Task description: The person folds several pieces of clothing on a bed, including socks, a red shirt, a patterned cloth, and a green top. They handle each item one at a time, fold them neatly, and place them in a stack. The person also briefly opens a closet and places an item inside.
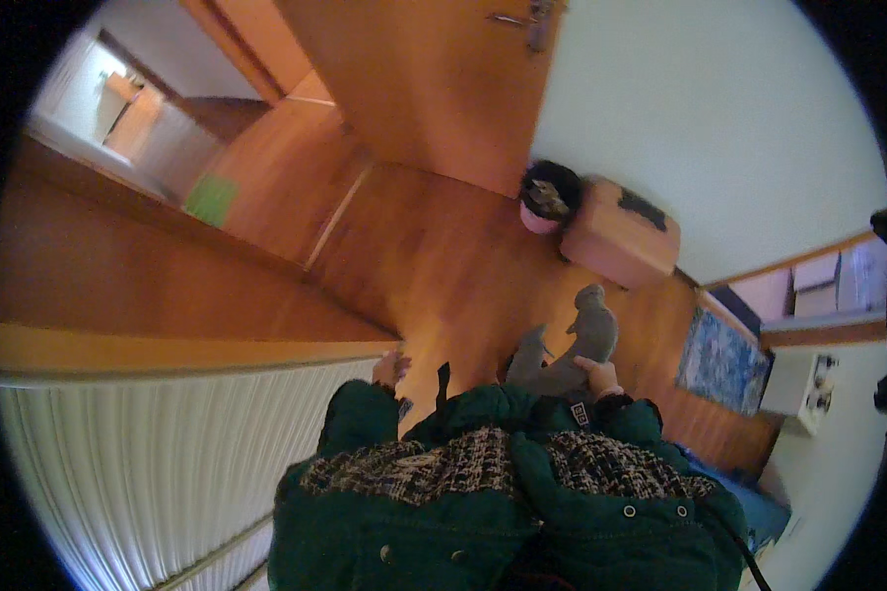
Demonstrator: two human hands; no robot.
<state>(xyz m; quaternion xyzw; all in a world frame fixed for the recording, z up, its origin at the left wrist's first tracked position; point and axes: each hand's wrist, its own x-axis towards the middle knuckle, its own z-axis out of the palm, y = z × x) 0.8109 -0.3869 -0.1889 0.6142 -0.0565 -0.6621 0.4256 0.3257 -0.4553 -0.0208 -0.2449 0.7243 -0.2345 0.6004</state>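
Note:
My right hand (600, 375) grips a grey soft object (595, 332) that looks like a plush toy, holding it low in front of my jacket. Its rounded end points away from me, and a narrower grey part (530, 353) sticks up to the left. My sleeve and jacket front hide its near part. On the left, my left hand (391, 368) is beside the end of a wooden ledge (369, 347), with its fingers loosely apart and nothing visible in them. Whether it touches the ledge is unclear.
A pink suitcase (621, 236) stands by the wall beside a black-lined pink bin (539, 220). Beyond is a wooden door (443, 89). A blue patterned mat (721, 362) lies right, near a white cabinet (787, 384). White pleated material (192, 458) fills the left. A green mat (211, 199) lies farther off.

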